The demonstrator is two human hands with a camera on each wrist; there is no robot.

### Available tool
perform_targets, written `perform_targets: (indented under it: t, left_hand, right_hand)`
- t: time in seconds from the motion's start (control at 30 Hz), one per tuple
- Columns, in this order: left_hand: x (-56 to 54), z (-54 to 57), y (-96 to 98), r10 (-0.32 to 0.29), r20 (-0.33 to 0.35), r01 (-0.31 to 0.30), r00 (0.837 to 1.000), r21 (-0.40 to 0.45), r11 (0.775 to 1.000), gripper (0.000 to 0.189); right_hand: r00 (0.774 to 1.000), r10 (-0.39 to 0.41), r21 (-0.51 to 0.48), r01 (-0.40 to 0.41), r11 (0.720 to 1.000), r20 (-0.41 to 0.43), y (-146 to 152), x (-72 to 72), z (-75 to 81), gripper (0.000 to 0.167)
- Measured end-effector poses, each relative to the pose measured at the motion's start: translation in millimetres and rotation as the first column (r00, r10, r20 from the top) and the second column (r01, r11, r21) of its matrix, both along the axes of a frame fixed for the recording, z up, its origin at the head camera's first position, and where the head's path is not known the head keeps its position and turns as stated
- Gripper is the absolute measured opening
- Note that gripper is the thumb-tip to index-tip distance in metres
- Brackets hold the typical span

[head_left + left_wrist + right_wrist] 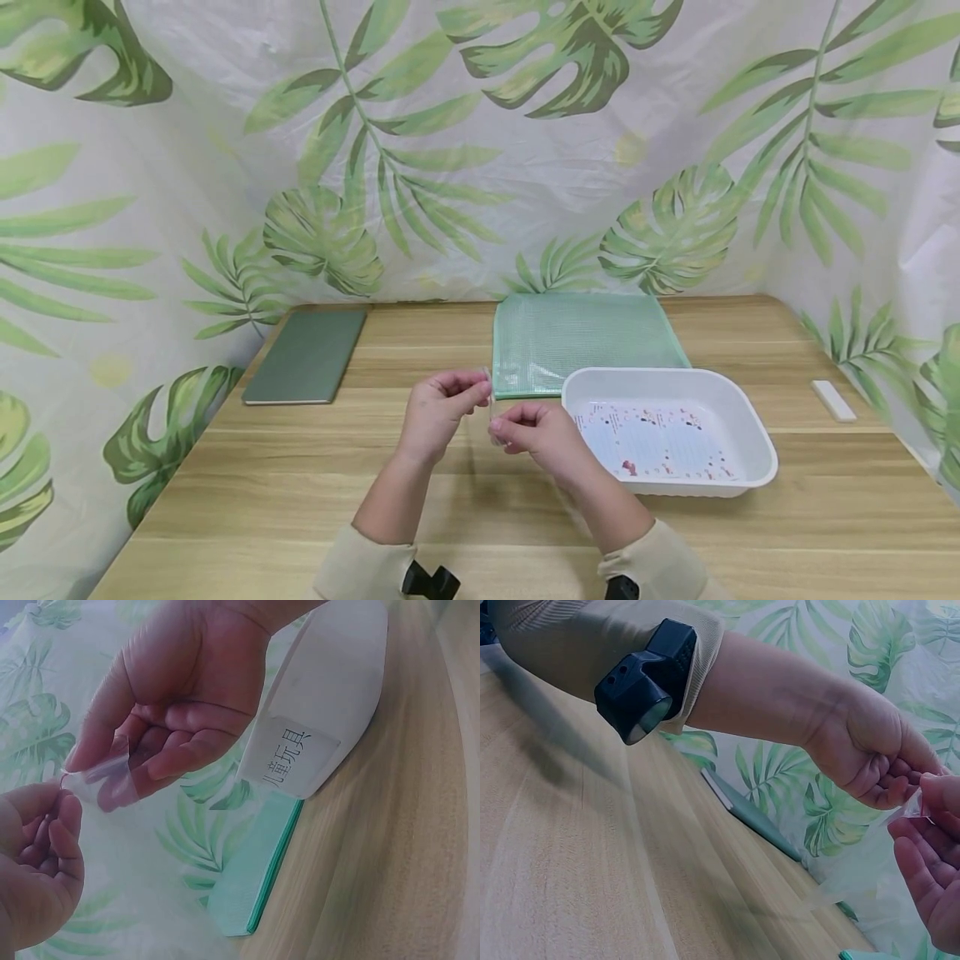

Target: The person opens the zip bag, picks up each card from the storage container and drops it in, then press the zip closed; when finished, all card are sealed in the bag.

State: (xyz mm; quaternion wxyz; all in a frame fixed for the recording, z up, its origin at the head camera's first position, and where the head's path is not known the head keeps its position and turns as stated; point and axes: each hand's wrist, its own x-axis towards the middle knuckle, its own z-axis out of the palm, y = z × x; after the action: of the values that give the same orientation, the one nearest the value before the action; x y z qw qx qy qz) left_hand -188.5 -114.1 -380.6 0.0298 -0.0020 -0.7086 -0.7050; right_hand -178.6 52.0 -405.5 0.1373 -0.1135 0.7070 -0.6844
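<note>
Between both hands stretches a small piece of clear plastic film (116,778), thin and see-through; whether it is a little bag cannot be made out. My left hand (437,414) pinches its upper end between thumb and fingertips. Lower and to the right, my right hand (542,433) pinches the other end, its thumb on the film. The left wrist view shows the left hand (37,862) at lower left and the right hand (180,697) above it. In the right wrist view the film (913,806) is partly covered by fingers.
A white plastic tub (667,483) with printed sheets inside stands right of the hands. Behind it lies a mint-green mesh zip pouch (577,333). A dark green notebook (307,354) is at the left, a small white block (833,401) at the far right.
</note>
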Motion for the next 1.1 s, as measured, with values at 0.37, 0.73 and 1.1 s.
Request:
perform_targets:
  t: [0.37, 0.73, 1.1]
  left_hand:
    - [-0.9, -3.1, 2.6, 0.031, -0.057, -0.031, 0.998, 0.002, 1.0, 0.022]
    - [-1.5, -2.0, 3.0, 0.022, -0.05, -0.022, 0.999, 0.002, 1.0, 0.02]
    - [-1.2, -4.2, 12.7, 0.027, -0.083, -0.034, 0.996, -0.087, 0.996, 0.021]
  right_hand:
    - [1.0, 0.013, -0.023, -0.013, 1.0, -0.006, 0.7, -0.5, 0.2, 0.028]
    - [0.998, -0.009, -0.099, 0.015, 0.995, 0.062, -1.1, 1.8, 0.7, 0.017]
    - [0.992, -0.114, -0.031, 0.113, 0.993, -0.057, -4.6, 4.5, 3.3, 0.023]
